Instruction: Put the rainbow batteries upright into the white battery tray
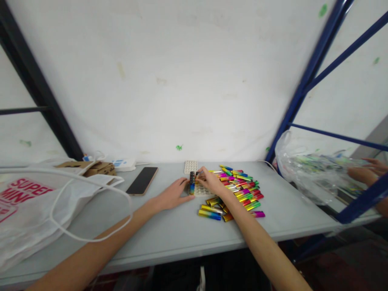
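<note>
A short row of upright lighters (192, 184) with dark tops and shiny blue-gold bodies stands at the left end of a cream tray with holes (201, 190). My left hand (174, 194) is against that end, its thumb along the near side and its fingers on the left, steadying tray and row. Fingers pinched, my right hand (209, 181) is over the tray just right of the row, with a small dark-topped piece, seemingly a lighter, at the fingertips. Its lower part is hidden. Right of the tray lies a heap of loose metallic lighters (242, 192) in many colours, partly behind my right forearm.
A second cream tray (190, 166) lies near the wall. To the left are a phone (142, 181), a white plastic bag (36, 202), a looped white cable (91, 240) and cardboard (97, 167). Beyond the blue frame (298, 101) are clear plastic bags (303, 169) and another person's hands (363, 173).
</note>
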Available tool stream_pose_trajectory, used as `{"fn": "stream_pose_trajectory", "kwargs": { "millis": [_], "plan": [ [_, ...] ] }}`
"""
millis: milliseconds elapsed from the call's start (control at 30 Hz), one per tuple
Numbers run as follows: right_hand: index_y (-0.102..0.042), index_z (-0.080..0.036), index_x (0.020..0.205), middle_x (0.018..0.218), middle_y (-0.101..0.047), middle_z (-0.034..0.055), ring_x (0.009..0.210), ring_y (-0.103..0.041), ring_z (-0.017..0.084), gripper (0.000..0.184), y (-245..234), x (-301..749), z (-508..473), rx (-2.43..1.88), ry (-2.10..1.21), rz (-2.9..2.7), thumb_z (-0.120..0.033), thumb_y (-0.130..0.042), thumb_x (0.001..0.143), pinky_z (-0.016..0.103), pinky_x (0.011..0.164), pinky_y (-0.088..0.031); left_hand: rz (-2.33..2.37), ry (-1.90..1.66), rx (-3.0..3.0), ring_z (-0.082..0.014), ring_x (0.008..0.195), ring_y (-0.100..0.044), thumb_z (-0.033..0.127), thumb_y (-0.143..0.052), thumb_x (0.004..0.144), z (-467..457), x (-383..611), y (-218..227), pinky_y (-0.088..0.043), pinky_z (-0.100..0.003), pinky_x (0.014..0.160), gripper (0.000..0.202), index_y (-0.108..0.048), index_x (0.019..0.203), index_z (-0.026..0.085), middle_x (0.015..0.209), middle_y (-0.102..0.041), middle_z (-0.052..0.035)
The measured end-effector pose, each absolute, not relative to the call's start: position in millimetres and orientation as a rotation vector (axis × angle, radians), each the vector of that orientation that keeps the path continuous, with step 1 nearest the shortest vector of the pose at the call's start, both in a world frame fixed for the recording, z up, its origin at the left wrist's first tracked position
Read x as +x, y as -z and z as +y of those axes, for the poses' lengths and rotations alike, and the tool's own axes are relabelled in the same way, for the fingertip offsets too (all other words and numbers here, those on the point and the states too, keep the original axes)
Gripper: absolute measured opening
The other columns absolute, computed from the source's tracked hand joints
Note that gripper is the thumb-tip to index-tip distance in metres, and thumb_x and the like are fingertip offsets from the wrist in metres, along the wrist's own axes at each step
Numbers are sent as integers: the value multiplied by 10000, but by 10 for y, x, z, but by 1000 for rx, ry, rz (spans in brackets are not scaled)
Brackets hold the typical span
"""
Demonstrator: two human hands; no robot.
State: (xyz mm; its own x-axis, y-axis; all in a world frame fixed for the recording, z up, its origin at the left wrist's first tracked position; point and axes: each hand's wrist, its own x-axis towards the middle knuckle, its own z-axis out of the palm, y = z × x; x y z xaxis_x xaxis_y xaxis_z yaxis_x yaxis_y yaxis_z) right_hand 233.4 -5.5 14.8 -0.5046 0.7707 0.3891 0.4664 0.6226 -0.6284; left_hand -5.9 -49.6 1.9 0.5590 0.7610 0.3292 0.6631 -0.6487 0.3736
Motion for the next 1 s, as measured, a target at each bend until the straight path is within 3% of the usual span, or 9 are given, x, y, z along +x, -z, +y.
{"fn": "stream_pose_trajectory", "kwargs": {
  "millis": [100, 233, 367, 467, 633, 700, 867, 1000],
  "plan": [
    [-569, -209, 1062, 946, -745, 70, 871, -702, 224, 192, -148, 2299, -68, -1054, -504, -2283, -199, -695, 918, 309, 769, -508, 1190, -690, 2583, -352, 1346, -556, 610, -633, 961, -515, -47, -58, -429, -495, 1194, 622, -564, 1382, 157, 1428, -584, -183],
    [-659, -179, 1071, 1003, -759, 93, 887, -705, 225, 197, -212, 2339, -83, -1018, -464, -2278, -214, -736, 893, 319, 809, -522, 1170, -727, 2571, -348, 1315, -579, 581, -655, 957, -526, -40, -77, -453, -502, 1176, 584, -572, 1378, 184, 1406, -603, -164],
    [-717, -174, 1112, 1047, -781, 91, 916, -726, 218, 186, -273, 2494, -54, -957, -487, -2173, -232, -599, 980, 337, 859, -547, 1177, -733, 2557, -351, 1318, -584, 579, -660, 952, -517, -48, -56, -460, -511, 1172, 590, -568, 1386, 190, 1423, -599, -168],
    [-745, -159, 1115, 1131, -777, 124, 1058, -712, 240, 261, -249, 2592, 9, -1072, -291, -2087, -222, -511, 1020, 384, 991, -522, 1190, -738, 2565, -360, 1326, -579, 605, -657, 946, -511, -54, -41, -455, -519, 1175, 607, -572, 1388, 199, 1431, -602, -167],
    [-708, -138, 1305, 1383, -684, 173, 1292, -625, 260, 351, -161, 2575, 54, -1140, -104, -2316, -213, -508, 1027, 394, 1138, -432, 1185, -737, 2564, -364, 1331, -574, 613, -644, 948, -509, -52, -35, -449, -513, 1180, 611, -580, 1382, 188, 1427, -605, -175],
    [-737, -157, 1260, 1342, -710, 163, 1251, -651, 257, 330, -167, 2534, 33, -1196, -79, -2392, -215, -506, 1031, 371, 1107, -448, 1172, -755, 2556, -364, 1322, -579, 614, -648, 943, -505, -51, -30, -451, -515, 1177, 605, -584, 1377, 198, 1418, -613, -166],
    [-787, -186, 984, 1023, -794, 145, 1008, -713, 267, 236, -285, 2466, -11, -1447, 86, -2398, -241, -559, 1014, 363, 975, -470, 1174, -758, 2549, -370, 1326, -574, 613, -658, 934, -489, -52, -15, -445, -528, 1181, 609, -587, 1372, 196, 1423, -608, -172],
    [-759, -185, 1044, 1053, -780, 155, 1029, -694, 292, 152, -330, 2407, 16, -1614, 175, -2351, -269, -672, 952, 391, 964, -458, 1178, -738, 2549, -365, 1325, -577, 604, -657, 941, -490, -52, -17, -441, -524, 1184, 615, -582, 1371, 171, 1420, -602, -188]
  ]
}}
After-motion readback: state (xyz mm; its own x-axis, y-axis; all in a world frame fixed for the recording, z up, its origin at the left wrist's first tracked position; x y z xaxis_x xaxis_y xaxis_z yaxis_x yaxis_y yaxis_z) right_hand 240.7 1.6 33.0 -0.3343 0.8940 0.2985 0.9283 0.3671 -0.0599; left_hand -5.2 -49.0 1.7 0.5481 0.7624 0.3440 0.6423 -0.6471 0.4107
